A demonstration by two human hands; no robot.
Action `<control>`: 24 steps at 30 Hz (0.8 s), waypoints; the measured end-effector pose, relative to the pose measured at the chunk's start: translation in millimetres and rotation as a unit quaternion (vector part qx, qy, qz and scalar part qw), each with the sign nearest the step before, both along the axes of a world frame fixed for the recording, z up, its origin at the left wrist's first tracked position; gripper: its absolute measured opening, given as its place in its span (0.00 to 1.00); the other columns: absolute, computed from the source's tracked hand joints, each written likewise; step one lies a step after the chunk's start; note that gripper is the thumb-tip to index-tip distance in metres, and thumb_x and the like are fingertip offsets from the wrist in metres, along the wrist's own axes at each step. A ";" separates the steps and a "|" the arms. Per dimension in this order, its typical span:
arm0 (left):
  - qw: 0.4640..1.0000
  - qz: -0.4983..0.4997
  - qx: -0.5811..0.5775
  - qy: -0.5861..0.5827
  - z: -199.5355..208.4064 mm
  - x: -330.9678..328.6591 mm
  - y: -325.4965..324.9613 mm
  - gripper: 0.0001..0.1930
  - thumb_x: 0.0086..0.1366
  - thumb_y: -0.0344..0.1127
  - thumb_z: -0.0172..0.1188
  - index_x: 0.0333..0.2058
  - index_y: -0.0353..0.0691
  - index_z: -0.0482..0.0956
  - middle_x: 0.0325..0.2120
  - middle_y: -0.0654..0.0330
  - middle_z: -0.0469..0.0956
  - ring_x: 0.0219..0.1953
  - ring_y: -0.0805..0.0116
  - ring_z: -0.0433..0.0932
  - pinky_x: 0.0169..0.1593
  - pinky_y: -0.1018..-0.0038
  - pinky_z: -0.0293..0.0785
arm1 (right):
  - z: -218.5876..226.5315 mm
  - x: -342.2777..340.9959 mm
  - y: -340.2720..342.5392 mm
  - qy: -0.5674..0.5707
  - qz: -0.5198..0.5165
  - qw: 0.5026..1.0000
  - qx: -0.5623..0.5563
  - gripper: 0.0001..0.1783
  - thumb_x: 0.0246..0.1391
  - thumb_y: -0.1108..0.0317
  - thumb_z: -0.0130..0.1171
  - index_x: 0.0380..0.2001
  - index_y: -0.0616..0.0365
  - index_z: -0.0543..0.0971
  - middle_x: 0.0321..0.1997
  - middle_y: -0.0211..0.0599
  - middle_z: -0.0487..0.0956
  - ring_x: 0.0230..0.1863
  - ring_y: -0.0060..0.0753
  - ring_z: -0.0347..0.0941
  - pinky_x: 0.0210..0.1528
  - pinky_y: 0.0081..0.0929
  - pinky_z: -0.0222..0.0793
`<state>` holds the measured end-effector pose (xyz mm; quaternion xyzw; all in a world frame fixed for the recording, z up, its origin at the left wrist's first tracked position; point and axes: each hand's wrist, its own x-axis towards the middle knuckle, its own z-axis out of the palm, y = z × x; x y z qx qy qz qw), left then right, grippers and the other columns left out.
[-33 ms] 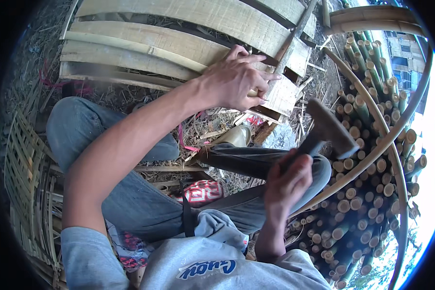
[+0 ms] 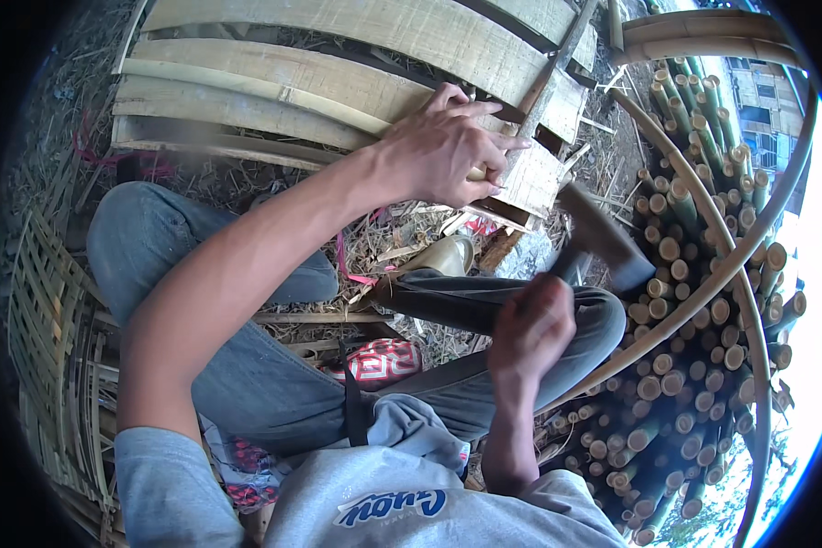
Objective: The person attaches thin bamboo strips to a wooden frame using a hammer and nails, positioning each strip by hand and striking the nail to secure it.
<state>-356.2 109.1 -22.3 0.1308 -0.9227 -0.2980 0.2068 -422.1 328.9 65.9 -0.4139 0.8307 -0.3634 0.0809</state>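
My right hand (image 2: 534, 333) is wrapped round the handle of a hammer (image 2: 607, 236), raised over my right knee and slightly blurred. The hammer's dark, blocky head is apart from the wood. Ahead, my left hand (image 2: 452, 151) bears down on the near right end of a slatted wooden panel (image 2: 329, 78). Some fingers stretch toward the panel's end; others curl over a narrow pale strip (image 2: 274, 99) that runs under the palm. A small dark tip shows below the fingertips, too small to name.
Cut bamboo poles (image 2: 667, 384) are stacked at the right, with bent bamboo lengths (image 2: 703, 274) crossing before them. A dark bar (image 2: 557, 68) lies across the panel's right end. Woven bamboo (image 2: 50, 310) is at the left. Straw, wood scraps and pink string (image 2: 345, 260) litter the ground.
My right hand and the hammer have moved a little to the left, the hammer head nearer the panel's corner. My left hand has stayed in place.
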 end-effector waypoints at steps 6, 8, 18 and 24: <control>1.000 0.006 -0.023 -0.007 0.4 2.3 -1.3 0.05 0.57 0.43 0.65 0.27 0.55 0.88 0.63 0.73 0.76 0.71 0.49 0.65 0.72 0.43 0.50 | 13.6 -8.1 1.3 -0.242 -0.071 0.967 0.030 0.28 0.76 0.46 0.41 0.29 0.58 0.72 0.21 0.22 0.66 0.22 0.13 0.61 0.23 0.17 0.56; 1.000 0.011 -0.022 0.000 -0.8 2.9 1.0 0.04 0.56 0.42 0.66 0.27 0.55 0.88 0.63 0.73 0.76 0.71 0.50 0.65 0.72 0.43 0.50 | 25.8 2.6 0.0 -0.264 -0.106 0.957 -0.051 0.29 0.75 0.45 0.41 0.30 0.58 0.72 0.22 0.23 0.67 0.22 0.13 0.62 0.23 0.14 0.58; 1.000 0.001 -0.028 0.000 1.7 2.2 -0.3 0.07 0.62 0.46 0.63 0.29 0.57 0.87 0.62 0.72 0.77 0.69 0.49 0.68 0.70 0.41 0.55 | 24.6 -4.1 -0.8 -0.255 -0.081 0.963 0.040 0.29 0.76 0.46 0.41 0.26 0.58 0.69 0.21 0.23 0.64 0.22 0.13 0.59 0.24 0.18 0.55; 1.000 -0.001 0.010 -0.019 8.1 0.5 1.5 0.08 0.61 0.46 0.65 0.28 0.53 0.87 0.63 0.73 0.76 0.71 0.53 0.66 0.73 0.45 0.50 | 17.3 -8.9 8.3 -0.263 -0.090 0.959 0.051 0.29 0.76 0.46 0.41 0.26 0.57 0.69 0.21 0.22 0.65 0.22 0.13 0.59 0.24 0.17 0.56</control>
